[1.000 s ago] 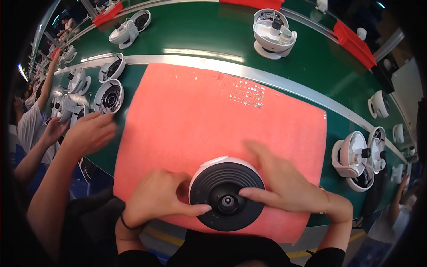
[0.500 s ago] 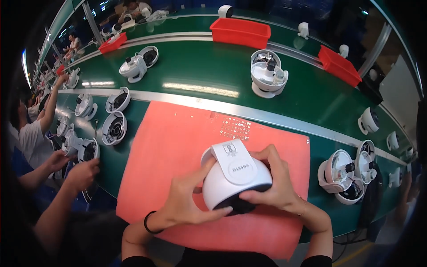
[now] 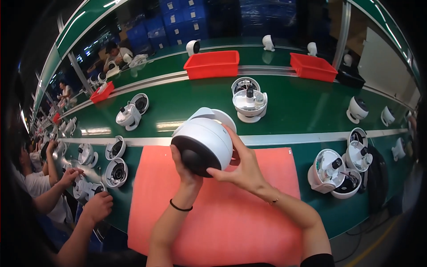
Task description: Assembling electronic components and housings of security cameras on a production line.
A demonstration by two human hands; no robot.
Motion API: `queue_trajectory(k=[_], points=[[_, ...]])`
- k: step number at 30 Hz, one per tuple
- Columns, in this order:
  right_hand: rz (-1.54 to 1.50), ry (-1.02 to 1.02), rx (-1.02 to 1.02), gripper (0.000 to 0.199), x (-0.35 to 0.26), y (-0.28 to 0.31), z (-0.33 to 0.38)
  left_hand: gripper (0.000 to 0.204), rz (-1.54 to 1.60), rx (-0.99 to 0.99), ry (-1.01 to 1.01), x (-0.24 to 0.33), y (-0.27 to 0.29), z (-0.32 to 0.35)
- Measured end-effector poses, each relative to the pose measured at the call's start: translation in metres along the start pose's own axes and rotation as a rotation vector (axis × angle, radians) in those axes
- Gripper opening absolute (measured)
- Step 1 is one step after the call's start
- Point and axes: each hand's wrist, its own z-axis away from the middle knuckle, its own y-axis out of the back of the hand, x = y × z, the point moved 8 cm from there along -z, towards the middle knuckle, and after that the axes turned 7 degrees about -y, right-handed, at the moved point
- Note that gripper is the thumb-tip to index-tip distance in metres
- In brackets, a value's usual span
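Note:
Held up above the pink foam mat [image 3: 213, 218] is a white round security camera [image 3: 218, 139] with a black front face turned toward me. My left hand [image 3: 186, 169] is closed on its left side, the thumb along the black face. On the right, my right hand [image 3: 244, 167] grips the white shell, its thumb at the lower edge of the black face and its fingers behind. The camera's curved white base bracket [image 3: 203, 112] shows behind the ball, toward the belt. Part of the bracket is hidden by the ball.
Opened camera units [image 3: 327, 171] stand close on the right; another open unit [image 3: 250, 104] sits on the green belt [image 3: 178, 107]. Red bins [image 3: 212, 64] line the far rail. At left, a co-worker's hands [image 3: 95, 207] work on a unit beside shell halves [image 3: 116, 172].
Both hands have lifted the camera up and away from me, toward the belt. It has been turned so its black face now points at me, and its bracket has gone behind. My view has tilted up.

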Motion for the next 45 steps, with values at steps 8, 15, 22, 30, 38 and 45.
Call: queue_trajectory(k=[8, 15, 22, 30, 38, 45], points=[[0.082, 0.052, 0.237, 0.093, 0.03, 0.023, -0.033, 0.069, -0.066, -0.09, 0.267, -0.04, -0.016, -0.039], [0.315, 0.286, 0.359, 0.098, -0.009, 0.026, -0.011, 0.07, 0.103, -0.057, 0.129, -0.041, -0.031, -0.043], [0.428, 0.322, 0.381, 0.09, -0.033, 0.039, 0.003, 0.086, 0.012, -0.238, -0.053, -0.043, -0.025, -0.042], [0.268, 0.305, 0.24, 0.084, -0.025, 0.051, -0.007, 0.086, -0.085, -0.304, -0.181, -0.035, -0.032, -0.044], [0.149, 0.147, 0.13, 0.089, -0.014, 0.038, -0.005, 0.088, -0.409, -0.662, -0.374, 0.003, -0.058, -0.044], [0.018, 0.345, 0.28, 0.089, -0.005, 0.04, 0.001, 0.064, 0.187, -0.138, 0.164, -0.068, -0.042, -0.029]])
